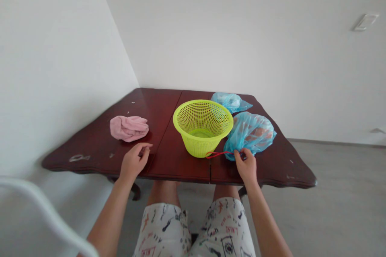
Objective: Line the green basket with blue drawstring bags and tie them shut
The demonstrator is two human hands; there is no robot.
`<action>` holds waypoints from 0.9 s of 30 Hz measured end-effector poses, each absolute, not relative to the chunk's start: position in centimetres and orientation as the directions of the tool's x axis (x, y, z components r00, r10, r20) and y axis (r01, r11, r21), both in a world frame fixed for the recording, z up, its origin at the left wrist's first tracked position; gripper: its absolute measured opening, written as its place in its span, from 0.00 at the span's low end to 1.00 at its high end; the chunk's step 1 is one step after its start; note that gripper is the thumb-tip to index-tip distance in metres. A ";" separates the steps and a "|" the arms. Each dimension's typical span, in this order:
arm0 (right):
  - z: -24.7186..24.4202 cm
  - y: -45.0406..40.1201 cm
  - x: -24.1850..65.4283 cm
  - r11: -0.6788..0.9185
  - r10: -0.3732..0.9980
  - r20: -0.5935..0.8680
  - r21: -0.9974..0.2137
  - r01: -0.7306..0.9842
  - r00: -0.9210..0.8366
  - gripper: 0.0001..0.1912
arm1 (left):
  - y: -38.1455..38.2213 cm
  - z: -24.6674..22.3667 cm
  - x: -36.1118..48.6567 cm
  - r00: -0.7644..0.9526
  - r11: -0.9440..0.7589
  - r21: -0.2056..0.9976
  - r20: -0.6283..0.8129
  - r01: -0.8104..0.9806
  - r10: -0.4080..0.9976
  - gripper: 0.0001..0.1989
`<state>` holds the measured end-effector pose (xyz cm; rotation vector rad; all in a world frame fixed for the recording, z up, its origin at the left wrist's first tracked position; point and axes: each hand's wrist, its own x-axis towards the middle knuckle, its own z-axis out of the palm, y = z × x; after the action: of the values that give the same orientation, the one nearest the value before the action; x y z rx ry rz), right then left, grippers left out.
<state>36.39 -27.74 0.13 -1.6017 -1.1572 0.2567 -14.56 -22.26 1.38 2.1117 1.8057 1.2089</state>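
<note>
A lime-green plastic basket with perforated walls stands upright at the middle of the table. To its right lies a translucent blue plastic bag with brownish contents I cannot identify. My right hand is closed at the bag's near edge, thumb and finger pinched on a thin red string. The string stretches left past the basket's base. Near the front edge on the left, my left hand is loosely closed, with nothing visible between thumb and forefinger. Just beyond it rests a crumpled pink cloth.
A second blue plastic bag with pale contents lies behind the basket. The dark red wooden table has wavy edges and seams across its top. White walls meet behind it. A blurred white curved bar crosses the lower left.
</note>
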 end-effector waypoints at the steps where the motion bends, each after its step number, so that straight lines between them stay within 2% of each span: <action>1: 0.6 -28.0 36.3 0.084 0.759 0.396 -0.847 0.526 0.517 0.29 | -23.0 1.4 -14.0 -0.044 -0.299 0.580 0.503 0.758 0.863 0.17; 4: 2.3 -29.1 36.1 0.127 0.738 0.400 -0.873 0.471 0.543 0.27 | -25.9 1.6 -10.4 -0.096 -0.342 0.685 0.514 0.643 0.852 0.17; 6: 3.5 -30.2 35.9 0.148 0.737 0.391 -0.889 0.433 0.551 0.27 | -28.0 2.2 -6.5 -0.050 -0.401 0.756 0.494 0.517 0.868 0.17; 10: 6.0 -32.6 34.7 0.216 0.786 0.334 -0.937 0.276 0.520 0.32 | -31.4 4.4 3.1 0.364 -0.495 0.845 0.405 0.201 0.839 0.17; 12: 7.0 -33.7 33.7 0.205 0.853 0.262 -0.963 0.172 0.451 0.34 | -32.0 5.0 7.6 0.478 -0.394 0.914 0.304 0.099 0.824 0.19; 14: 7.5 -34.8 32.8 0.148 0.918 0.172 -0.984 0.095 0.357 0.35 | -32.2 4.6 11.3 0.533 -0.176 0.980 0.196 -0.088 0.823 0.25; 17: 7.4 -36.1 31.8 0.101 0.942 0.101 -0.995 0.018 0.321 0.36 | -32.1 3.0 14.5 0.527 0.066 0.952 0.106 -0.298 0.843 0.30; 23: 6.6 -37.4 31.8 0.087 0.913 0.048 -0.993 -0.078 0.406 0.32 | -31.7 2.1 14.1 0.503 0.168 0.911 0.048 -0.376 0.863 0.28; 27: 6.7 -36.7 31.3 0.132 0.871 0.034 -0.977 -0.167 0.490 0.34 | -31.1 2.7 12.5 0.480 0.135 0.921 0.063 -0.366 0.875 0.30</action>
<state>31.30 -36.71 6.70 -1.2042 -0.7382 0.8618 12.49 -31.10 2.66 1.0882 0.5765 0.9749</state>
